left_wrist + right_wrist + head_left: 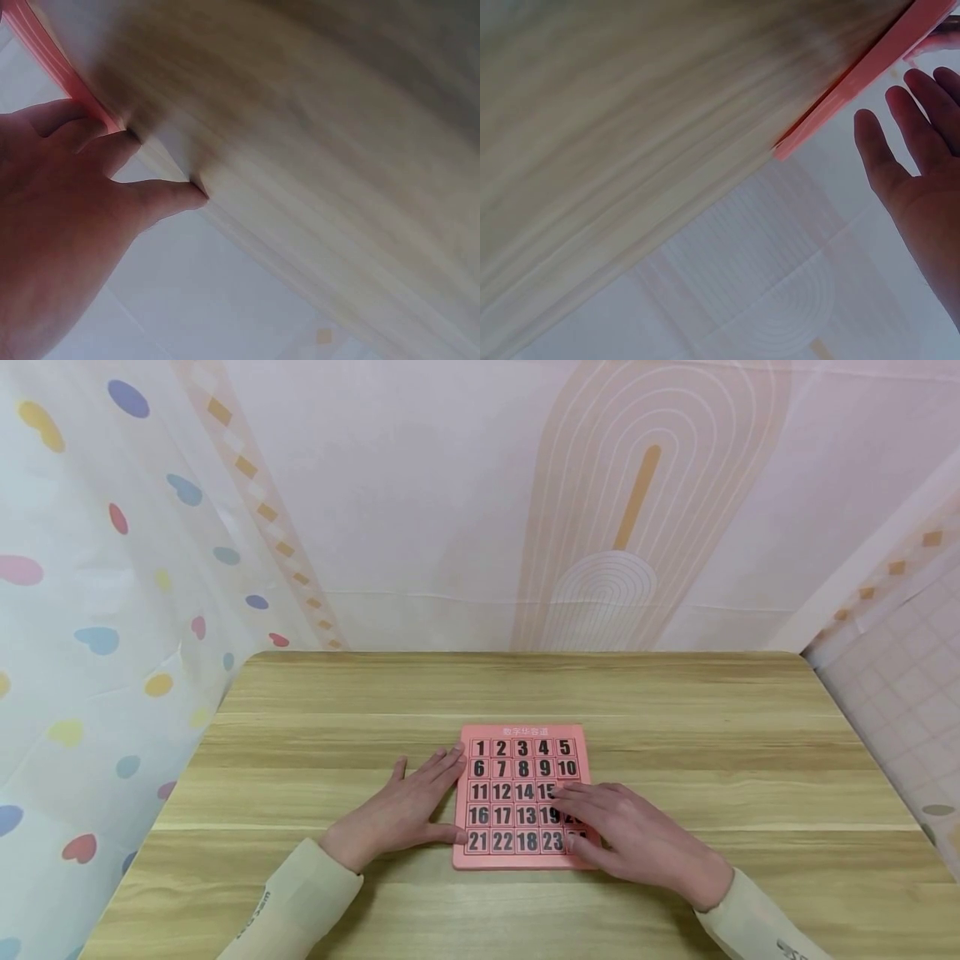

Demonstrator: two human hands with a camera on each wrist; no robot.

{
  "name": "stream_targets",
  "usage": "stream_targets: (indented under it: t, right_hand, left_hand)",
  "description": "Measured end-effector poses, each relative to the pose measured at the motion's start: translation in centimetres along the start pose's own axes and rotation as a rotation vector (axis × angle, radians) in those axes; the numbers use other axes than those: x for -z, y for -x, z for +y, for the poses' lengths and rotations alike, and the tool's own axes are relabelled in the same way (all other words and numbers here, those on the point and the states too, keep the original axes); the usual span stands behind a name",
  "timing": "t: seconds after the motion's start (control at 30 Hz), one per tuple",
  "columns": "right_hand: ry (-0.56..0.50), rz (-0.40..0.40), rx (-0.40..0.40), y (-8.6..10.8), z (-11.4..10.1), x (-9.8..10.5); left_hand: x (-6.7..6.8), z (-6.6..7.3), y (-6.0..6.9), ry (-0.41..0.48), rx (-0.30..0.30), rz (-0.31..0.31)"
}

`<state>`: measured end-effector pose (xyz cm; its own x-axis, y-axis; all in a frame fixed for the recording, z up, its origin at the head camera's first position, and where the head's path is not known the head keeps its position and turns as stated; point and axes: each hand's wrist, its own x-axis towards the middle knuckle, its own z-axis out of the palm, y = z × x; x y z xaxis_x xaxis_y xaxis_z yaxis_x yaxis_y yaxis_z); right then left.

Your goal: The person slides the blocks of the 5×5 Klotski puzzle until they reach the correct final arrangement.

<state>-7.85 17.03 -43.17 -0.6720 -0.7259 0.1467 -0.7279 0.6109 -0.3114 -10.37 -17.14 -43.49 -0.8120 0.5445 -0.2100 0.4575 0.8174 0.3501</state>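
A pink sliding number puzzle (523,769) with black numerals lies flat on the table. Its top rows run in order from 1 to 10; lower down, the 14 stands right of the 12, and the 13 sits beneath the 14. My left hand (401,814) touches the puzzle's left edge with fingertips and thumb, its fingers stretched out. Over the lower right part reaches my right hand (637,835), fingers extended above the tiles near 15 and its thumb by the bottom right tile. That hand hides the space below the 10 and partly covers the 20.
The wood-grain table (360,693) extends around the puzzle on all sides. A patterned cloth (420,510) hangs behind the table's far edge, and a cloth with coloured spots (97,693) hangs at the left.
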Motion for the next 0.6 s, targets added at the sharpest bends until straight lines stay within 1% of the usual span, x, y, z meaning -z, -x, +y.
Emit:
stream_targets:
  t: [0.2,0.47,0.6]
  right_hand:
    - [-0.004,-0.022,-0.008,-0.16,-0.07,0.0]
    - [0.0,-0.029,0.004,-0.14,0.09,-0.19]
    - [-0.002,-0.044,-0.014,-0.18,0.02,-0.22]
  left_hand:
    - [-0.03,-0.03,0.01,-0.003,-0.007,0.007]
    - [0.03,0.05,0.03,0.005,-0.009,0.005]
    - [0.01,0.03,0.02,0.002,-0.005,0.002]
